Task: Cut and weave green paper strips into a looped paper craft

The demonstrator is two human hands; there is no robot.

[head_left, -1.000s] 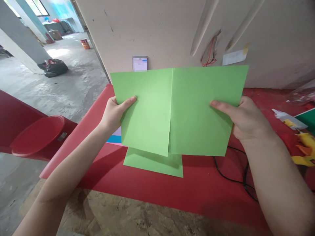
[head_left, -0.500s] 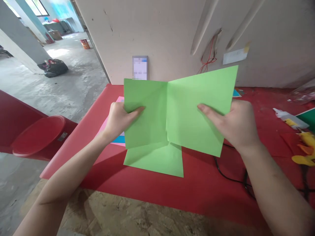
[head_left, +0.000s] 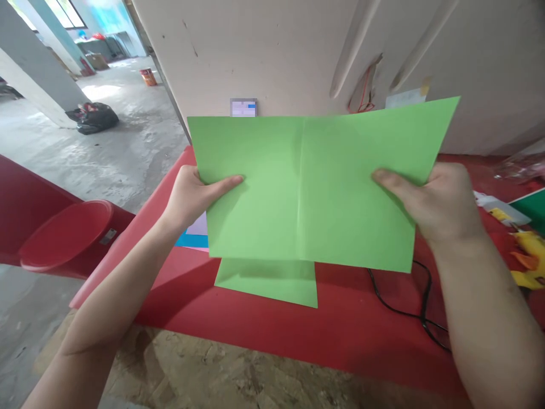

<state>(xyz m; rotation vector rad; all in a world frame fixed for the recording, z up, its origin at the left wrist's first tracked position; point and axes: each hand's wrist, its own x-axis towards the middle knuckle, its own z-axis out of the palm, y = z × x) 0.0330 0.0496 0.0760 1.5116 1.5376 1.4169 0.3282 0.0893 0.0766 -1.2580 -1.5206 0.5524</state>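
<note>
Held item: large light-green paper sheet (head_left: 315, 187) with one vertical crease down its middle, spread open and lifted clear of the table, facing the camera.
Position: the sheet hangs in the air above the red table covering (head_left: 340, 329); its lower edge stands over a second green paper sheet (head_left: 272, 281) that lies flat on the red surface.
Left hand: left hand (head_left: 189, 196) grips the left edge; the thumb lies flat across the front face and the other fingers are behind the paper, so their spread cannot be told.
Right hand: right hand (head_left: 438, 201) grips the right edge the same way, thumb pressed on the front, remaining fingers hidden behind the sheet.
Sheet condition: nearly flat; the right half tilts upward, with its top corner raised higher than the left.
Nearby items: black cable (head_left: 409, 307) on the table below the right hand; pink and blue papers (head_left: 196, 234) lying partly under the left edge; white glue bottle (head_left: 500, 207) and yellow paper cut-outs (head_left: 530, 255) at far right.
Hazard, tearing: likely if the hands pull apart along the crease, the weakest line.
Hazard, stray creasing: thumb pressure near the edges could dent the paper.
Hazard, slipping: each side is held by a single pinch; a loosened thumb would drop that half onto the lower sheet.
</note>
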